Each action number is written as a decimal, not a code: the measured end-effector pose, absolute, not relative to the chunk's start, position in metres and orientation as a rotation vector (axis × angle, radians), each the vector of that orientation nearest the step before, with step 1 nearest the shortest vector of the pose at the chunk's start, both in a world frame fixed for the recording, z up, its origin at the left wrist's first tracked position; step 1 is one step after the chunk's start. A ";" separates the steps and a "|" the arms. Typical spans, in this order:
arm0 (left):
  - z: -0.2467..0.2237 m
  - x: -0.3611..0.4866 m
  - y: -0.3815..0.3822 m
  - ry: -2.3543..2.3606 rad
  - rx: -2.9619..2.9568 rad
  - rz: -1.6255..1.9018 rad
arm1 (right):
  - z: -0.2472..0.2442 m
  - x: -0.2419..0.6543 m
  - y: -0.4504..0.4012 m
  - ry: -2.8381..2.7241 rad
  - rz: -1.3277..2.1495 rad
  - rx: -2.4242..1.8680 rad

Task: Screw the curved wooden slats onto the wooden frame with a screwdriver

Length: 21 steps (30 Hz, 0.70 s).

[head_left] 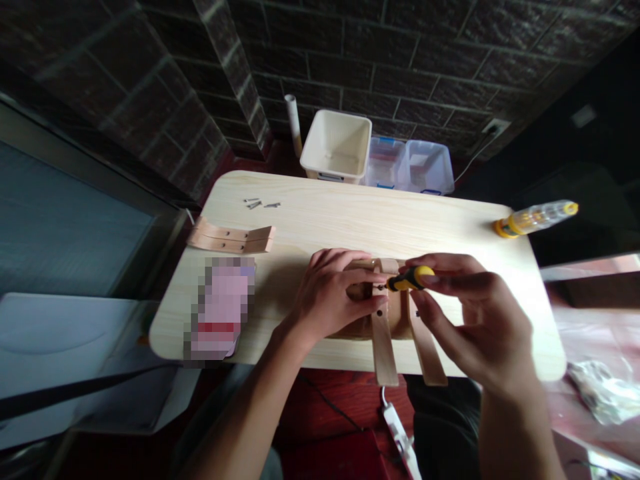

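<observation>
My right hand (pixel 483 320) is closed round a small yellow-and-black screwdriver (pixel 421 276). Its tip points left and meets a dark screw head in a pale wooden strip (pixel 384 350). My left hand (pixel 325 293) rests over a brown wooden piece (pixel 399 313), with thumb and forefinger closed on the strip either side of the tip. An open dark hole shows in this strip just below the screw. A second wooden strip (pixel 430 360) lies to the right, partly behind my right fingers. Both strips stick out past the table's near edge. My hands hide much of the brown piece.
On the table (pixel 320 220) are several loose screws (pixel 260 203), joined wooden strips with holes (pixel 233 239), a blurred-out phone-like object (pixel 223 307) and a clear yellow-ended tube (pixel 537 217). Beyond stand a cream bin (pixel 335 147) and clear boxes (pixel 430 163). A power strip (pixel 400 433) lies below.
</observation>
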<state>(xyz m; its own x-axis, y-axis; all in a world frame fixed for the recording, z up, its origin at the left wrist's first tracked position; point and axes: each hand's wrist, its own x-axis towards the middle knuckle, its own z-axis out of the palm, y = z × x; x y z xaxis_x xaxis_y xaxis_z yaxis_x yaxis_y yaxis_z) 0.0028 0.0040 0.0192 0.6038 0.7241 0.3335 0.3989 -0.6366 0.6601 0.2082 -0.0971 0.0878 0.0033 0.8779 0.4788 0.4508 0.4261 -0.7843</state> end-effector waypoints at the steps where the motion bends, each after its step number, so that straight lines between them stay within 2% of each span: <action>1: 0.020 0.003 0.004 0.886 2.297 0.811 | 0.088 0.208 -0.097 -1.634 0.496 -1.187; 21: 0.020 0.003 0.004 0.896 2.294 0.795 | 0.090 0.209 -0.098 -1.669 0.425 -1.218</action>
